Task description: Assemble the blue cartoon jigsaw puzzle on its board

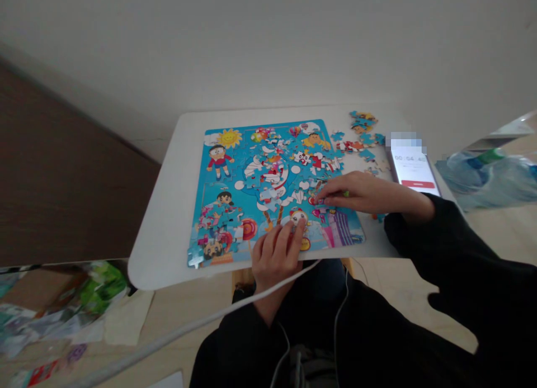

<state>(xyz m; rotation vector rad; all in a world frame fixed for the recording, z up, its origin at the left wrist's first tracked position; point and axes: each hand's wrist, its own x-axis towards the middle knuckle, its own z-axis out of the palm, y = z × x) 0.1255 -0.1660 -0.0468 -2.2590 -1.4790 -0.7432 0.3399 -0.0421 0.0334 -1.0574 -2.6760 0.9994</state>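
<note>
A blue cartoon jigsaw puzzle board (201, 181) lies on the small white table, with several loose pieces scattered over its picture. My left hand (277, 251) rests on the board's near edge, fingers extended side by side, next to a round white-and-red character (298, 216). Over the right part of the board, my right hand (350, 191) has its thumb and fingertips pinched together at a small reddish puzzle piece (312, 200), mostly covered by the fingers. Beyond that hand, more loose puzzle pieces (354, 146) lie beside the board, some overlapping.
At the table's right edge, a phone (414, 167) displays a running timer. A white cable (201, 322) crosses in front of my left wrist. The white table (161, 209) stands against a wall. Plastic bottles (490, 170) are at right; bags and papers (100, 290) lie on the floor at left.
</note>
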